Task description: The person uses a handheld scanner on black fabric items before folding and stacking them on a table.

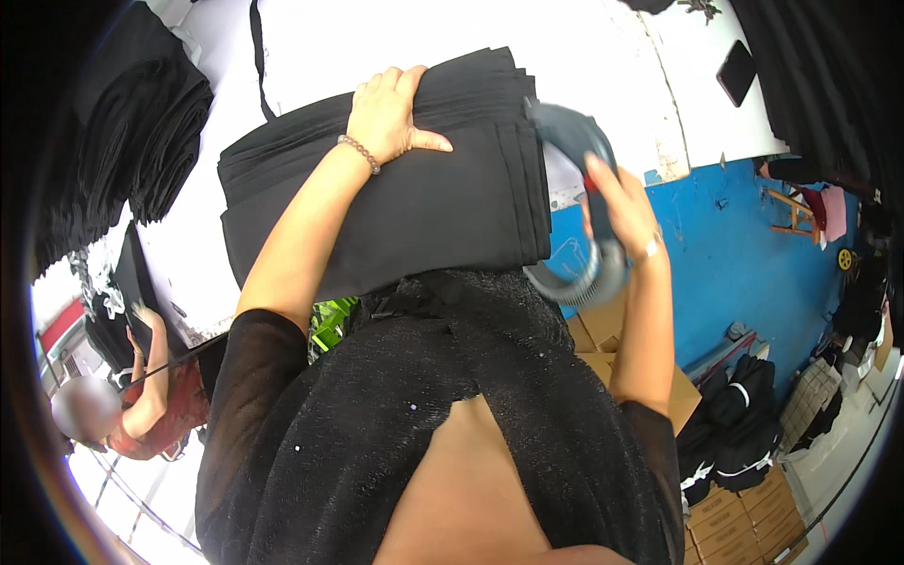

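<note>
A thick stack of folded black fabric [438,205] lies at the near edge of the white table [438,35], against my body. My left hand [387,113] rests palm down on its top, fingers together and thumb apart, with a bead bracelet at the wrist. At the stack's right side my right hand [618,201] grips a dark grey handheld tool [575,123] with a red button and a grey ribbed hose [583,286]. The tool's tip is close to the fabric edges; it is blurred, and I cannot tell whether they touch.
Draped black fabric [152,127] covers the table's left part. A black phone [736,73] lies at the upper right, beside hanging dark fabric [805,78]. Another person [152,402] is at the lower left. Cardboard boxes [738,522] and tied black bundles [745,424] stand on the lower right.
</note>
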Motion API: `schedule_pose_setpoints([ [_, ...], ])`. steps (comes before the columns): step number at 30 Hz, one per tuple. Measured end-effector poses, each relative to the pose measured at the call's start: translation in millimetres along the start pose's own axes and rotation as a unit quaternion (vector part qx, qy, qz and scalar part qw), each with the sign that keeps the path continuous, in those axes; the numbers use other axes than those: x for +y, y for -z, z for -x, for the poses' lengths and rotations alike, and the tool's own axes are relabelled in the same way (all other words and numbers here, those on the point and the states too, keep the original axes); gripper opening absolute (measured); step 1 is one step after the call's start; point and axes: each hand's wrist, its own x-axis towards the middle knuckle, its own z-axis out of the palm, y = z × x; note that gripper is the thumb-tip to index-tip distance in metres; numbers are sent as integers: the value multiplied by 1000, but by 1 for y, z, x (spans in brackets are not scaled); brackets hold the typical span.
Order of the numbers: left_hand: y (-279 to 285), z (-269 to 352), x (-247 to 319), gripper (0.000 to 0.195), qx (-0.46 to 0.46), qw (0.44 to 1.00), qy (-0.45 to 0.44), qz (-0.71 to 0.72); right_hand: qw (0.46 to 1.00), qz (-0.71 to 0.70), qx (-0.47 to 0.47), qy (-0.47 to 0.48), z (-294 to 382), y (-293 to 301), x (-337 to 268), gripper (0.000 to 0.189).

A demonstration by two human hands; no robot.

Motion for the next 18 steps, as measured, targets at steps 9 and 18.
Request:
schedule_pose_setpoints([
  [9, -11, 1, 0, 124, 48, 998, -37, 4, 999, 36, 35, -9, -36, -16, -37, 52],
  [18, 8, -15, -3, 125, -25, 997, -69, 28, 991, 100, 87, 23, -63, -19, -48, 56],
])
